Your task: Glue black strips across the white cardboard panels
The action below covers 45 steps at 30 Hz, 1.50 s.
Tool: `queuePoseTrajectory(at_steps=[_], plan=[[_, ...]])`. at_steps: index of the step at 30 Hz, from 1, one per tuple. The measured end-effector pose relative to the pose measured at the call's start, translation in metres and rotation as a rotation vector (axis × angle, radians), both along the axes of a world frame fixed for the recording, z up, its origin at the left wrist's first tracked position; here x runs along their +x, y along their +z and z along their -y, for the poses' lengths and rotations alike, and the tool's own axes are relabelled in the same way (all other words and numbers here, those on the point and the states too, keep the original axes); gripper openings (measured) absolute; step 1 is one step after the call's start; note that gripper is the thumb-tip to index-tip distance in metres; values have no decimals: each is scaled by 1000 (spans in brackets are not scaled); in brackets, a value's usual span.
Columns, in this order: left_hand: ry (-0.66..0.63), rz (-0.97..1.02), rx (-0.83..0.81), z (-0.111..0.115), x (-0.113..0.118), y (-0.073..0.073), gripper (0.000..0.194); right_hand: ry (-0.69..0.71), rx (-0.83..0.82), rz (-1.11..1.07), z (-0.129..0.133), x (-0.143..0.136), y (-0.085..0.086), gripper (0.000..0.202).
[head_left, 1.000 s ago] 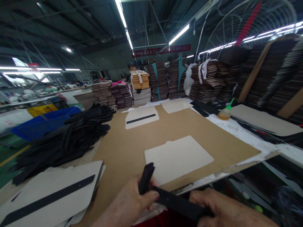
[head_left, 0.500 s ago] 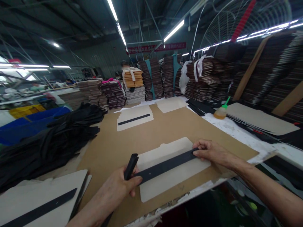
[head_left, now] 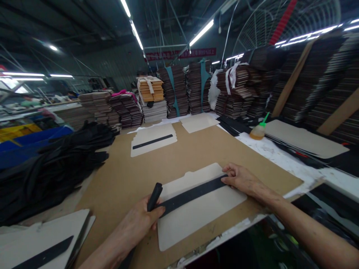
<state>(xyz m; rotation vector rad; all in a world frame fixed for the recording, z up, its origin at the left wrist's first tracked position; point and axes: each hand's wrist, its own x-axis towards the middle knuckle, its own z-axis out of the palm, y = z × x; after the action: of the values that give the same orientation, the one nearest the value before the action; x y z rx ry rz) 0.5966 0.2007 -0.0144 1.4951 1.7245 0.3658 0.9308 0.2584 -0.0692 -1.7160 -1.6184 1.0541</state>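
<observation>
Workshop hall, long bench topped with a brown cardboard sheet [head_left: 196, 149], stock listed from left to right:

- Far left: heap of black strips [head_left: 50, 168], loose and unsorted, lying on the bench edge
- Near left corner: finished panels [head_left: 47, 239], pale board with a black strip already laid across; stacked, several deep as far as can be told
- Left hand [head_left: 140, 222]: thumb and fingers closed round a second, folded black strip end [head_left: 155, 196] which stands up from the fist, while the thumb presses the near end of the flat strip down
- Centre: pale board panel [head_left: 196, 213] lying flat on the cardboard, near the bench edge
- Black strip [head_left: 193, 194]: lies diagonally along the panel, both ends held; judged laid in position but not yet pressed down along its length
- Behind centre: another finished panel [head_left: 153, 140] with strip on; beside it a bare panel [head_left: 199, 122], no strip
- Right hand [head_left: 241, 179]: fingertips together, pinning the far end of the strip to the panel
- Right: glue bottle [head_left: 258, 130], green nozzle, upright, well apart from the hands
- Background: tall stacks of board [head_left: 238, 93] along the wall

Status, as judged: one panel in hand, several done, bare stock left
</observation>
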Motion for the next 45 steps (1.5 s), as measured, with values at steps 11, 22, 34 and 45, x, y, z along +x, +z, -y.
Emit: queuePoseTrajectory(at_steps=[11,22,34,45], plan=[[62,16,1,-2,-1,-13,33,-38,25,100,0,-7,5,23],[64,-38,24,-6,-4,-19,30,-47,29,198,1,-12,12,22],[88,-28,22,-7,-4,-23,29,-69,65,362,0,-15,14,15],[77,-27,49,-6,1,-17,25,-56,61,364,-2,-16,12,10]])
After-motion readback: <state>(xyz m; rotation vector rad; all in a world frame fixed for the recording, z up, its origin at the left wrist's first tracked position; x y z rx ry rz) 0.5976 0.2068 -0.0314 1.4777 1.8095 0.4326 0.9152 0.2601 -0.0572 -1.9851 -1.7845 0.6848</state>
